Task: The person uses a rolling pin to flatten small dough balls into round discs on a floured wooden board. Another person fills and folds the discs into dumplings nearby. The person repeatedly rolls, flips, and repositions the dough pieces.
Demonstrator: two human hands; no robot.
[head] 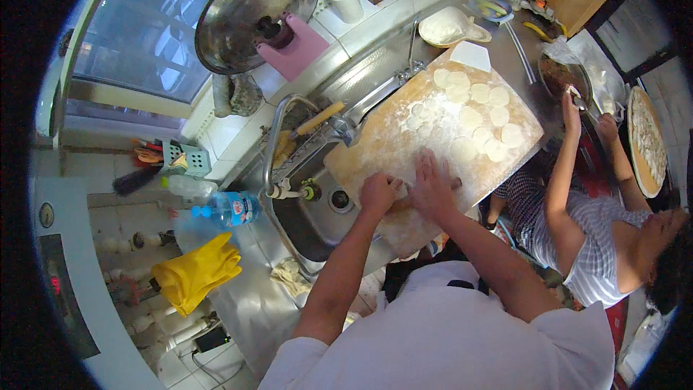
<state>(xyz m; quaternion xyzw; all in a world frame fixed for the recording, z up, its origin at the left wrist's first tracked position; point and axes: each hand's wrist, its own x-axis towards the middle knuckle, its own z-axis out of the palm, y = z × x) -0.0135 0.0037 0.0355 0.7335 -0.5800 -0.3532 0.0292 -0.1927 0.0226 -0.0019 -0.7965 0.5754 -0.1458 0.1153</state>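
Note:
A floured wooden board point(352, 160) lies before me, partly over the sink. My left hand point(379, 193) is at its near side, fingers pinching the edge of a small piece of dough point(402, 190) that is mostly hidden. Over a thin wooden rolling pin point(456, 183) rests my right hand point(435, 189), its fingers stretched forward and the palm on the pin. Several round dough wrappers point(471, 117) are spread over the board's right half, some overlapping. Smaller dough pieces point(416, 122) sit in loose flour farther left. A white scraper point(470, 56) lies at the far corner.
At the right, a co-worker's hands point(572, 111) hold a wrapper and a utensil by a bowl of filling point(557, 73). A round tray of dumplings point(647, 141) stands beyond. A faucet point(270, 146) arches over the sink point(303, 227). Yellow rubber gloves point(195, 273) lie left.

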